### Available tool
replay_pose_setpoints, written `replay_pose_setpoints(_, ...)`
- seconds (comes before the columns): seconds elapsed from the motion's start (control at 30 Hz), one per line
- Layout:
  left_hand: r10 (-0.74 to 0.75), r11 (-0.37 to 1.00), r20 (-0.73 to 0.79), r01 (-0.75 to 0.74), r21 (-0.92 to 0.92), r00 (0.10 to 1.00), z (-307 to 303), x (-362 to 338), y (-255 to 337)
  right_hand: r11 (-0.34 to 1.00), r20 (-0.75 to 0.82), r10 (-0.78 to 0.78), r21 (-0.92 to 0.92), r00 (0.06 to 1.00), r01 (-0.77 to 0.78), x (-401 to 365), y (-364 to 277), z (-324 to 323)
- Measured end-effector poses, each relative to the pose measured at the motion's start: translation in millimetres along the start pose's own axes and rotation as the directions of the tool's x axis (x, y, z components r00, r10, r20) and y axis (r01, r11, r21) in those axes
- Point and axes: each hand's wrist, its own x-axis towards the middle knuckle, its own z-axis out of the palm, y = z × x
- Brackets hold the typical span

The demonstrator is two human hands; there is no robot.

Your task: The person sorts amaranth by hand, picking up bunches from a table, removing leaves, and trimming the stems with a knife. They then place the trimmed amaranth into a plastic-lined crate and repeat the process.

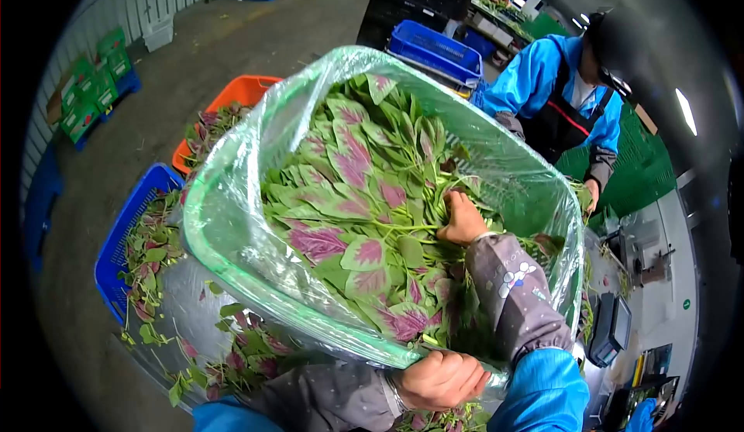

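Note:
A green crate (279, 296) lined with clear plastic fills the middle of the view, tilted toward the camera. Leafy greens (364, 176) with purple-red centres are heaped inside it. My left hand (439, 379) is closed around the crate's near rim and the plastic over it. Inside the crate, my right hand (463, 219) is closed on stems of the greens at the right of the heap; its fingertips are partly hidden among the leaves.
Left of the crate, a blue basket (116, 258) and an orange basket (246, 87) hold more greens. Loose greens lie on the metal table (186, 300). A co-worker (554, 83) stands at the upper right. A scale (610, 330) is at the right, a blue tray (435, 51) behind.

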Motion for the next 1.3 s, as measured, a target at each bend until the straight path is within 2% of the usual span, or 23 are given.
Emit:
replay_pose_setpoints(0.13,-0.021,1.0,0.016,0.021,-0.013,1.0,-2,0,3,0.993,0.095,0.096,-0.072,0.991,-0.089,1,-8,-7)
replay_pose_setpoints(0.2,-0.046,0.999,0.012,0.047,-0.024,0.999,0,-3,5,0.969,0.096,0.053,-0.247,0.994,-0.028,-3,-16,-10)
replay_pose_setpoints(0.23,-0.061,0.998,0.011,0.061,-0.028,0.998,1,-3,6,0.976,0.11,0.03,-0.219,0.993,-0.005,-5,-18,-11)
replay_pose_setpoints(0.33,-0.038,0.999,0.039,0.038,-0.007,0.999,-3,-2,5,0.995,0.045,-0.095,0.036,0.994,0.094,-16,3,-3)
replay_pose_setpoints(0.37,-0.033,0.999,0.041,0.033,-0.002,0.999,-3,-2,4,0.989,-0.001,-0.145,0.037,0.989,0.145,-19,8,4)
replay_pose_setpoints(0.4,-0.03,1.0,0.044,0.03,0.0,0.999,-3,-1,4,0.996,0.022,-0.089,0.012,0.996,0.089,-21,1,2)
replay_pose_setpoints(0.47,-0.018,1.0,0.051,0.018,0.01,0.999,-3,1,5,0.984,0.042,-0.006,-0.179,0.999,0.013,-16,-10,-2)
replay_pose_setpoints(0.5,-0.013,1.0,0.058,0.011,0.021,0.998,-4,3,4,0.971,-0.019,-0.031,-0.239,0.999,0.026,-17,-16,-2)
replay_pose_setpoints(0.6,-0.028,0.999,0.078,0.024,0.043,0.997,-6,3,5,0.971,-0.019,-0.072,-0.231,0.997,0.065,-14,-9,1)
replay_pose_setpoints(0.7,0.017,0.999,0.093,-0.021,0.049,0.996,-4,3,3,0.97,-0.096,-0.079,-0.238,0.992,0.054,-18,-18,2)
replay_pose_setpoints(0.8,0.022,0.999,0.093,-0.025,0.026,0.995,-2,2,1,0.997,-0.105,-0.059,-0.056,0.993,0.053,-19,-6,14)
replay_pose_setpoints(0.87,0.013,0.999,0.111,-0.017,0.042,0.994,-4,5,2,0.99,-0.029,-0.015,-0.139,0.999,0.011,-16,-6,10)
replay_pose_setpoints(0.93,0.003,0.999,0.104,-0.008,0.046,0.995,-4,5,4,0.978,-0.015,-0.048,-0.206,0.999,0.044,-16,-11,1)
replay_pose_setpoints(1.07,0.008,0.997,0.127,-0.019,0.08,0.992,-5,5,4,0.989,-0.171,-0.107,-0.122,0.979,0.086,-6,-8,-16)
replay_pose_setpoints(1.13,0.013,0.996,0.128,-0.024,0.087,0.992,-4,3,5,0.997,-0.028,-0.032,0.069,0.999,0.034,-7,-12,-32)
replay_pose_setpoints(1.2,0.029,0.994,0.126,-0.042,0.103,0.992,-4,3,4,0.97,-0.09,-0.13,0.197,0.987,0.146,-2,1,-20)
replay_pose_setpoints(1.27,0.038,0.994,0.123,-0.05,0.1,0.992,-3,3,3,0.949,0.063,-0.071,0.313,0.995,0.048,-1,4,-15)
replay_pose_setpoints(1.3,0.041,0.994,0.12,-0.054,0.1,0.992,-3,3,3,0.934,0.045,-0.118,0.346,0.992,0.096,-1,6,-1)
